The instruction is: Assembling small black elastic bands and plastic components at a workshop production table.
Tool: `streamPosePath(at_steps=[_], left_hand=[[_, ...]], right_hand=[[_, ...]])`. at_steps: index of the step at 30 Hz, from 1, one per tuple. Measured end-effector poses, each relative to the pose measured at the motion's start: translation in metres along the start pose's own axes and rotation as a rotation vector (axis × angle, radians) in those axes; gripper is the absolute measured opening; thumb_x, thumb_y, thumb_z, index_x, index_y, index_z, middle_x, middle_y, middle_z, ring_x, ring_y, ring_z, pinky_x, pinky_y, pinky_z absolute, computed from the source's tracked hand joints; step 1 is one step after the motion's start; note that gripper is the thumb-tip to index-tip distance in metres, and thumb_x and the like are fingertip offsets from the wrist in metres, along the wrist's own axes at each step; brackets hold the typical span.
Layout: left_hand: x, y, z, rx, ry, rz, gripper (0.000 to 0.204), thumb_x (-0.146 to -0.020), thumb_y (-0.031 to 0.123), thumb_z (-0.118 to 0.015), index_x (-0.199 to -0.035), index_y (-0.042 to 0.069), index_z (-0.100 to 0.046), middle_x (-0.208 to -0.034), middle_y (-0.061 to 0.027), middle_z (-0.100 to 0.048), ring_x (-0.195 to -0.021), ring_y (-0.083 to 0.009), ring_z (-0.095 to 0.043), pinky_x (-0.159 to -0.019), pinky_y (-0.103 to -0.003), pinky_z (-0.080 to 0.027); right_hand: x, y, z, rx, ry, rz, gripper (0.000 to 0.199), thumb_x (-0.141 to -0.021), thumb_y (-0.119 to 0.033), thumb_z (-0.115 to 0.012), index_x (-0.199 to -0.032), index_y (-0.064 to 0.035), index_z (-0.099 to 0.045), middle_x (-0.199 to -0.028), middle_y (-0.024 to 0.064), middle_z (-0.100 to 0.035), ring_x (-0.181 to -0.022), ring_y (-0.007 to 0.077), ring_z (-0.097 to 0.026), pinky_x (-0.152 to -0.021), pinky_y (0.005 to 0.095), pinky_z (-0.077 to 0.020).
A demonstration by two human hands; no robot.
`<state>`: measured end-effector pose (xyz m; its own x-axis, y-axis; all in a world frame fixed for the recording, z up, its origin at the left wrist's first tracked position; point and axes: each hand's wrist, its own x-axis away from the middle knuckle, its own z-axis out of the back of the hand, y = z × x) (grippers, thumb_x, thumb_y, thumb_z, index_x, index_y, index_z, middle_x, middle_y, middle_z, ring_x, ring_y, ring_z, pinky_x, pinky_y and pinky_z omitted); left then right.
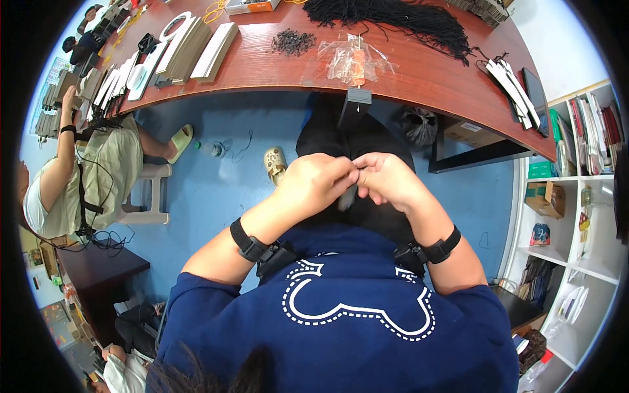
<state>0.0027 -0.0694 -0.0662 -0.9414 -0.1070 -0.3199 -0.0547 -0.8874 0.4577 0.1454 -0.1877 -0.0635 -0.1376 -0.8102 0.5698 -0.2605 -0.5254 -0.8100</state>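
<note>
Hands meet over your lap, below the table's near edge: your left hand (pixel 314 185) and right hand (pixel 388 180) are drawn together, fingertips touching, pinching a small dark grey piece (pixel 347 196) between them. That piece sits right at the point where your thumbs and forefingers meet, and what shows of it hangs downward from the pinch toward your dark trousers, its long axis running roughly up and down. Neither hand is nearer; both are closed narrowly on it, the left from one side, the right from the other. How much of the piece lies hidden inside your fingers cannot be told. Ahead of your hands, a dark clip (pixel 354 98) juts over the edge of the red-brown table (pixel 419 72), with clear plastic bags (pixel 354 60) and a heap of black cords (pixel 393 19) lying beyond it.
</note>
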Motion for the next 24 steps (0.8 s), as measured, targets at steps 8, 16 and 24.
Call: streamPosePath(at_steps=[8, 16, 24], left_hand=[[-0.007, -0.01, -0.009, 1.123, 0.071, 0.635, 0.008, -0.094, 0.013, -0.048, -0.09, 0.007, -0.044, -0.066, -0.0017, -0.056, -0.057, -0.0067, -0.053, -0.052, -0.019, -0.039], [-0.007, -0.029, 0.017, 0.95, 0.44, 0.548, 0.01, -0.095, 0.014, -0.046, -0.088, 0.007, -0.044, -0.088, -0.012, -0.066, -0.055, -0.0076, -0.054, -0.052, -0.018, -0.042], [-0.012, -0.017, 0.012, 1.074, 0.245, 0.614, 0.022, -0.095, 0.022, -0.045, -0.111, 0.007, -0.046, -0.097, -0.0097, -0.063, -0.066, -0.0079, -0.057, -0.055, -0.017, -0.04]], right_hand=[[-0.006, 0.026, 0.01, -0.07, -0.042, 0.098, 0.037, -0.081, -0.033, -0.067, -0.093, 0.0012, -0.059, -0.076, 0.0066, -0.063, -0.055, 0.0109, -0.055, -0.05, 0.0219, -0.0431], [0.043, -0.016, 0.012, 0.861, 0.045, 0.16, 0.022, -0.075, -0.019, -0.054, -0.086, 0.0009, -0.052, -0.078, 0.0222, -0.059, -0.076, 0.0379, -0.059, -0.069, 0.0423, -0.0465], [0.067, -0.16, 0.141, 1.26, 0.678, 0.255, 0.028, -0.077, -0.027, -0.059, -0.085, -0.0007, -0.06, -0.075, 0.0167, -0.062, -0.069, 0.0263, -0.06, -0.065, 0.037, -0.0469]])
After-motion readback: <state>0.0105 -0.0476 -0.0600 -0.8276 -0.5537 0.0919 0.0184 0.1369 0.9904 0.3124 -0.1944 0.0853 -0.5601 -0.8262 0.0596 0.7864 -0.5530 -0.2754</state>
